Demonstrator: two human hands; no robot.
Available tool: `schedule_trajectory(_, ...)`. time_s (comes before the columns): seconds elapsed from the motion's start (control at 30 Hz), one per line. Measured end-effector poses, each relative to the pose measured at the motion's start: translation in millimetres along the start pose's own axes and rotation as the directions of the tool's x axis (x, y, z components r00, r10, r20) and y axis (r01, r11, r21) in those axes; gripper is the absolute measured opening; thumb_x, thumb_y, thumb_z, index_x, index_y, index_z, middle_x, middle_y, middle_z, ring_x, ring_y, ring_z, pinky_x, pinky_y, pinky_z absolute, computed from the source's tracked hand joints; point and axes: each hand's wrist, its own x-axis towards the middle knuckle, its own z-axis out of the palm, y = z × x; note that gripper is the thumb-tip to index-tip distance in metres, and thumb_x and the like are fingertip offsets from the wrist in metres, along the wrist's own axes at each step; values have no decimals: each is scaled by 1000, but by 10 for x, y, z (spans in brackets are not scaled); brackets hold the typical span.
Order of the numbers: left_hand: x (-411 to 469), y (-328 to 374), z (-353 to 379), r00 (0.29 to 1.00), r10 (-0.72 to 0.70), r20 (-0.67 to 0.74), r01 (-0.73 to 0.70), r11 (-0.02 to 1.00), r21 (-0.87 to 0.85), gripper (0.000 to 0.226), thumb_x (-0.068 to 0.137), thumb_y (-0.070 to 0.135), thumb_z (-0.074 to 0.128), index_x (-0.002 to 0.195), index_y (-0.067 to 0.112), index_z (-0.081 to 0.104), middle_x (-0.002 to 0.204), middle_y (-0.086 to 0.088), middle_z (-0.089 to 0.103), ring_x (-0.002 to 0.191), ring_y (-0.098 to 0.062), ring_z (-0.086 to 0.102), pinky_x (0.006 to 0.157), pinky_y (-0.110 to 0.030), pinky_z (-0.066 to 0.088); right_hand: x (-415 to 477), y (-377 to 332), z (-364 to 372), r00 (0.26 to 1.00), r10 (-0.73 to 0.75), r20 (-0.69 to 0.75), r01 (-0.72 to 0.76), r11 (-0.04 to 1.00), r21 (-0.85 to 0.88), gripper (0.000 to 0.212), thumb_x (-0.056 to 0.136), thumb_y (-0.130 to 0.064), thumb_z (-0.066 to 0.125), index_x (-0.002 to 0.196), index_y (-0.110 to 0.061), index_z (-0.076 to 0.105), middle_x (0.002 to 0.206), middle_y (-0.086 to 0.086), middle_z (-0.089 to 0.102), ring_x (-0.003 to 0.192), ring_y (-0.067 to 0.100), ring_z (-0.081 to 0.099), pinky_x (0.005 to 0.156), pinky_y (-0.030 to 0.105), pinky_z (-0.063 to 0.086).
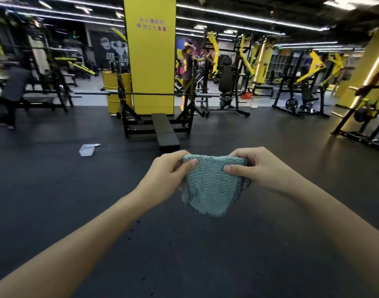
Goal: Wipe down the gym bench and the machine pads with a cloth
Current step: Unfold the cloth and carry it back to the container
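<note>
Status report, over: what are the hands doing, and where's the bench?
Left hand and right hand pinch the teal cloth by its top corners. Bench straight ahead, not yet touched. White tray lying left of the path.

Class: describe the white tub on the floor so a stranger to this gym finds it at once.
Start at the wide yellow pillar; a black bench stands before it. Left of the bench's near end, a tub lies alone on the dark floor. It is small, white and shallow, unlike the black-and-yellow machines around.
</note>
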Motion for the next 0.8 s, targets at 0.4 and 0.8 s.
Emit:
schedule_trajectory(0.4,556,-1322,-1770,974,-81,-210,93,995,48,25,99,23,59,76,15,63,64,14,60,59,1,55,59,-20,38,2151,-404,1408,986,-159,-53,162,985,64,18,85,-22,76,96,-17,63,85,-10,71,78,1,64,74,27,47)
schedule_trajectory(0.8,1086,-2580,-3513,924,-198,-326,218,976,26,21,98,18,61,97,-1,70,91,-20,71,69,-8,64,61,-14,50,4229,-818,2651,962,-265,68,257,960,110,11,88,-21,74,93,-20,65,81,-14,69,77,2,62,74,27,48)
